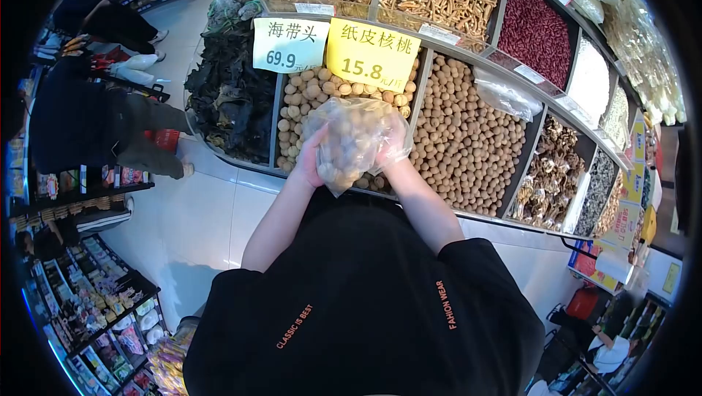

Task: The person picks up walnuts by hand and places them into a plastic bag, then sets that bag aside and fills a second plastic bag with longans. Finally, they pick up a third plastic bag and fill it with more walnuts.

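Observation:
A clear plastic bag of walnuts is between my two hands, above the walnut bin. My left hand grips the bag's left side, and my right hand grips its right side, partly covered by the plastic. Many fingers are hidden behind the bag. Behind it stand a yellow price sign reading 15.8 and a pale blue one reading 69.9. Loose walnuts show around the bag in the bin.
Dark dried seaweed fills the compartment on the left. Right of the walnuts is a bin of small round brown dried fruit, with a plastic bag on it. Red beans lie farther back. A person stands at the left.

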### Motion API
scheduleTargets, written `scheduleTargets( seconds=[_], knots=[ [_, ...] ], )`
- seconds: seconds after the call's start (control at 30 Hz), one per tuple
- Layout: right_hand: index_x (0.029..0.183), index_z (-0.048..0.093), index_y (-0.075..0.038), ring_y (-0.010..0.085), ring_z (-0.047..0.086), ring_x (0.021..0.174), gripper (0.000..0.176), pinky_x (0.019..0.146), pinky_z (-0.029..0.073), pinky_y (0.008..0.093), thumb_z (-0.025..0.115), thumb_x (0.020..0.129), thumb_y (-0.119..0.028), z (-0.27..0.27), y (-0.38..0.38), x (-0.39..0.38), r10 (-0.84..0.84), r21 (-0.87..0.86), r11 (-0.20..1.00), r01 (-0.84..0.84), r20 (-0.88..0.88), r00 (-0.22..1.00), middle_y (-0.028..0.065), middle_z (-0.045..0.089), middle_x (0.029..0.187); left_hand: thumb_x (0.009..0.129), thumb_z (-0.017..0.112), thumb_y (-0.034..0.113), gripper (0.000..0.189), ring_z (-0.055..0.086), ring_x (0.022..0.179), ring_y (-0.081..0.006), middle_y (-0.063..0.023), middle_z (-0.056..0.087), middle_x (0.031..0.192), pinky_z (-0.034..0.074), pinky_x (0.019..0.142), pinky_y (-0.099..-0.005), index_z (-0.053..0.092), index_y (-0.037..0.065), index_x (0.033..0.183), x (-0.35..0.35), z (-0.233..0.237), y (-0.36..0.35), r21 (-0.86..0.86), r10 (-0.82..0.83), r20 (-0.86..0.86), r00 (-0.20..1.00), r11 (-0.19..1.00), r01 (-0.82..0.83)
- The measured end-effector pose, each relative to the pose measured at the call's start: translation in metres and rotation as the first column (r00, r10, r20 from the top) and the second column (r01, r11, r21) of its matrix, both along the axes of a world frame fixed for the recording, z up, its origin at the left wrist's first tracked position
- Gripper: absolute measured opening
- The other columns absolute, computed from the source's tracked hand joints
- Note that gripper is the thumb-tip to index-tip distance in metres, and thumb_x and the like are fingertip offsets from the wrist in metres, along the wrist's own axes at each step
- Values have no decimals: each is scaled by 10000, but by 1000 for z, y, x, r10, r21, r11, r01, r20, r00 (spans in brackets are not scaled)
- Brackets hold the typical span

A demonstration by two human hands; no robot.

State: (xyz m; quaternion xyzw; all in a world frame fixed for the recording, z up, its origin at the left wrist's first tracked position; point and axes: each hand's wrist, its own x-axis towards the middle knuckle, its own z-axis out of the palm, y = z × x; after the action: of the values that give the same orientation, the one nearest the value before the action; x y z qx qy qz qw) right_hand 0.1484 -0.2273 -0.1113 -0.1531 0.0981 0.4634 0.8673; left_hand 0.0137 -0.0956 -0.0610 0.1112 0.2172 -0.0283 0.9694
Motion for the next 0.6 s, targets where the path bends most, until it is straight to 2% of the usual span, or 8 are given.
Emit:
scheduleTargets(
  seconds=[0.1,0.2,0.27,0.3,0.4,0.5,0.57,0.6],
  knots=[
    [1141,597,-65,310,612,985,424,881,523,450,500,956,-434,7,-2,-1,-2,33,999,-1,65,998,118,633,1078,1008,435,426,545,524,1275,-321,-134,519,1409,429,1066,-516,432,90,1437,-12,-4,-11,-41,80,20,997,996,-79],
    [1139,597,-73,308,599,1020,399,895,512,448,443,990,-409,20,-4,-11,-202,20,979,204,251,947,114,630,1092,1014,400,440,570,460,1335,-331,-134,453,1472,389,1098,-530,375,114,1481,-17,-9,-22,-50,171,86,982,985,-167],
    [1139,600,-87,305,590,1043,392,920,497,452,415,1001,-404,15,-1,-8,-172,-11,985,173,-179,969,109,628,1103,1013,404,440,577,446,1346,-332,-132,437,1484,382,1103,-531,357,121,1492,-20,-13,-23,-59,181,103,978,983,-175],
    [1139,600,-87,305,590,1043,392,920,497,452,415,1001,-404,11,-2,-12,-166,-17,986,166,-189,968,109,628,1103,1011,407,440,585,432,1356,-332,-130,420,1496,374,1108,-532,338,128,1502,-26,-16,-26,-75,186,115,976,981,-178],
    [1137,601,-99,304,586,1054,376,922,494,458,414,997,-394,-7,2,-5,-154,36,987,158,-114,982,114,627,1103,1003,418,448,605,429,1358,-333,-133,413,1500,357,1120,-531,328,124,1507,-30,-22,-28,-8,223,85,971,975,-223],
    [1185,602,-112,329,572,1098,425,976,462,489,434,971,-438,-38,1,0,-171,164,976,143,176,969,125,629,1153,1006,404,433,615,363,1402,-363,-148,359,1536,320,1135,-561,288,129,1528,-34,-31,-28,-107,304,107,947,950,-293],
    [1261,589,-114,351,540,1176,515,1038,407,530,435,943,-489,-19,-5,1,72,307,952,-10,-192,979,137,613,1246,997,418,448,619,386,1386,-353,-140,384,1520,329,1132,-548,312,128,1517,-37,-31,-27,-94,317,119,941,947,-307],
    [1261,589,-114,351,540,1176,515,1038,407,530,435,943,-489,-9,-4,2,76,305,952,-13,-195,978,137,613,1246,989,432,462,623,409,1370,-343,-131,408,1504,339,1129,-535,336,128,1505,-38,-31,-25,-76,327,135,935,944,-320]
  ],
)
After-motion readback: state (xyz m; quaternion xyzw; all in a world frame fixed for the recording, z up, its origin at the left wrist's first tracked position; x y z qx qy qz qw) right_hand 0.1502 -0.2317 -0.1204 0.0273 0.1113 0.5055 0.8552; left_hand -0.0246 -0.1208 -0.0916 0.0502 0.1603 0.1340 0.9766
